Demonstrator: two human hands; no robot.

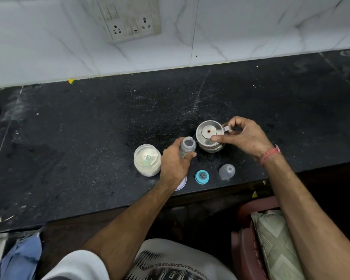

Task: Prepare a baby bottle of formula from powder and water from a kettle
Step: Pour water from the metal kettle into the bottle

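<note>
A small steel kettle [209, 138] is tilted to the left, its spout touching the mouth of the open clear baby bottle [187, 145]. My right hand [243, 137] grips the kettle's handle, thumb pressing on the lid. My left hand [175, 165] holds the bottle upright on the black counter. To the left stands an open jar of white powder [147, 161] with a pale green scoop inside. The bottle's blue ring with nipple [202, 176] and its clear cap [227, 171] lie near the counter's front edge.
A white jar lid [182, 183] shows partly under my left wrist. The black stone counter [89, 138] runs wide, with a tiled wall and socket panel [129, 19] behind. A red chair with a cushion [271, 239] stands at lower right.
</note>
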